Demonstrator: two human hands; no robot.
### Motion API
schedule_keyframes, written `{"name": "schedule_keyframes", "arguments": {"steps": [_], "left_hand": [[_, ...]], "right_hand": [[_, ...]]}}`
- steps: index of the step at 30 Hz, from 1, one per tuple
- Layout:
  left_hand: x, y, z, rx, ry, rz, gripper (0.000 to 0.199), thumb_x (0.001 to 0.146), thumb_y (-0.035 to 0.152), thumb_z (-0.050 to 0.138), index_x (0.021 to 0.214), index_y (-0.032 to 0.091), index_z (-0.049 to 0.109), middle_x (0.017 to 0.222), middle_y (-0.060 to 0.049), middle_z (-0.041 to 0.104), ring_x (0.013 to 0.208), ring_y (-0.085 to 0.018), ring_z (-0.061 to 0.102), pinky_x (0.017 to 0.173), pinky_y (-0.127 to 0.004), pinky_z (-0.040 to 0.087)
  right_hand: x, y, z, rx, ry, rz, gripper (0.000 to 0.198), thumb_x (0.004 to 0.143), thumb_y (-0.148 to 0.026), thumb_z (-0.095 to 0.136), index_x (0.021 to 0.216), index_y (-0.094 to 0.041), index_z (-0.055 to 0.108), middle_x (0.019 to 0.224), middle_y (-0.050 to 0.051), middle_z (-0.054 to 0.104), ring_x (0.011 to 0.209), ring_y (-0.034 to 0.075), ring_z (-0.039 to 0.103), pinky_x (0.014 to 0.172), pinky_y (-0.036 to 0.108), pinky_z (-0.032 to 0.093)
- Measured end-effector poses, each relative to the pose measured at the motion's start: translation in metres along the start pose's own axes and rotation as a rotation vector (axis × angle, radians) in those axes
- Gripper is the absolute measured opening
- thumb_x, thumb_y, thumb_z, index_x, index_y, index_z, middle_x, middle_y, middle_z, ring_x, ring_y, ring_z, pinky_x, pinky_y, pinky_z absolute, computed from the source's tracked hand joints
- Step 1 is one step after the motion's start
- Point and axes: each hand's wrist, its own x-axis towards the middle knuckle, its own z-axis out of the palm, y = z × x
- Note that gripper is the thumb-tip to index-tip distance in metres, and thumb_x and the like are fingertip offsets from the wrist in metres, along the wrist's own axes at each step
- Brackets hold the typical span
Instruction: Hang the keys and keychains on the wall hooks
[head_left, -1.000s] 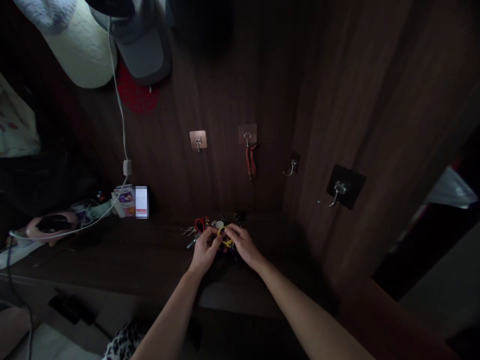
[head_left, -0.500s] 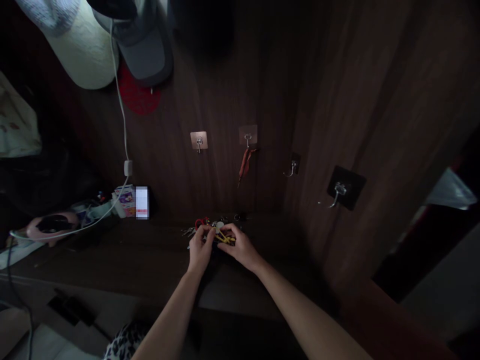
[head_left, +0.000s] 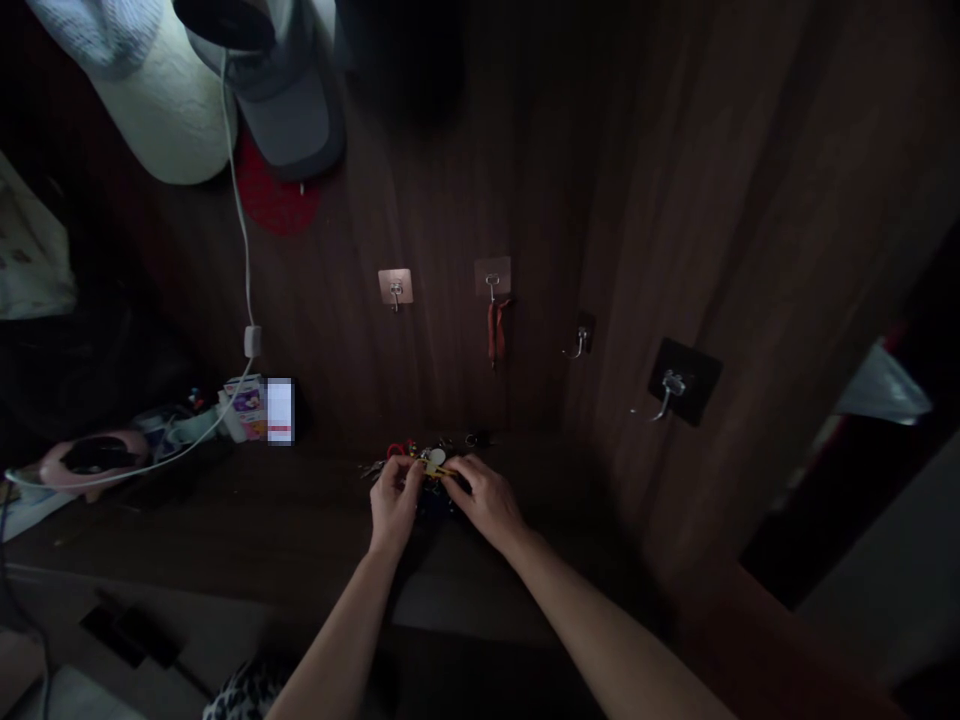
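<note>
Yellow cord (head_left: 439, 469): one, short and thin, low over the shelf (head_left: 300, 515), at the middle of the key pile and spanning the gap between your two hands.

Left hand (head_left: 392, 503): yours, back of the hand upward, forearm rising from the lower edge; thumb and forefinger drawn close, pinching the cord's left end.

Right hand (head_left: 486, 503): yours, reaching in at a slant from the lower right, wrist nearly straight; thumb and forefinger narrow on the cord's right end, the other fingers partly hidden from you.

Close about your fingers: a pale round disc (head_left: 436, 456), just beyond the cord; a red loop (head_left: 395, 451), just past your left fingertips; metal keys (head_left: 370, 469), fanned out left of that hand; dark items (head_left: 435, 503), too dim to tell, between your palms. These crowd the cord on several sides, and your own fingers cover its ends.

On the panel behind: a left hook (head_left: 396, 288), nothing else; a middle hook (head_left: 492, 281) bearing a reddish-brown strap (head_left: 496, 330); a small corner hook (head_left: 582, 338); a hook on a black plate (head_left: 686, 380), well to the right.

Farther left: small boxes (head_left: 247, 408), a white cable (head_left: 241, 210), a grey cap (head_left: 292, 125).
</note>
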Motion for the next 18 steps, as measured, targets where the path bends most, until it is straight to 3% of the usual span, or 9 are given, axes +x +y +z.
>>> {"name": "schedule_keyframes", "arguments": {"steps": [4, 9, 14, 18], "left_hand": [[-0.001, 0.005, -0.003, -0.021, -0.026, 0.014, 0.032, 0.076, 0.049, 0.050, 0.075, 0.017, 0.057, 0.062, 0.001, 0.057, 0.055, -0.011, 0.050, 0.052, -0.019, 0.040], [-0.001, 0.009, -0.003, -0.005, -0.015, 0.020, 0.032, 0.076, 0.049, 0.050, 0.073, 0.018, 0.057, 0.062, 0.001, 0.056, 0.056, -0.011, 0.050, 0.053, -0.019, 0.040], [-0.001, 0.011, -0.003, 0.001, -0.031, 0.014, 0.032, 0.077, 0.048, 0.049, 0.075, 0.018, 0.058, 0.061, 0.002, 0.058, 0.056, -0.011, 0.051, 0.053, -0.019, 0.040], [0.001, 0.009, -0.005, 0.056, 0.032, -0.015, 0.032, 0.078, 0.049, 0.045, 0.076, 0.019, 0.058, 0.060, 0.002, 0.059, 0.057, -0.013, 0.054, 0.054, -0.021, 0.041]], "right_hand": [[-0.001, -0.003, 0.000, -0.093, 0.026, -0.017, 0.016, 0.085, -0.030, 0.047, 0.092, -0.025, 0.059, 0.097, 0.004, 0.058, 0.081, 0.014, 0.060, 0.072, 0.023, 0.045], [0.000, -0.007, -0.002, -0.081, -0.056, -0.049, 0.018, 0.087, -0.025, 0.041, 0.088, -0.025, 0.059, 0.085, 0.001, 0.064, 0.078, 0.014, 0.062, 0.066, 0.021, 0.043], [0.005, -0.001, -0.006, 0.029, 0.048, 0.007, 0.019, 0.088, -0.029, 0.041, 0.086, -0.023, 0.059, 0.084, 0.001, 0.066, 0.077, 0.014, 0.062, 0.069, 0.022, 0.042], [0.013, 0.011, -0.011, 0.140, 0.169, 0.119, 0.022, 0.087, -0.034, 0.042, 0.082, -0.021, 0.060, 0.073, 0.001, 0.065, 0.068, 0.014, 0.060, 0.063, 0.022, 0.042]]}}
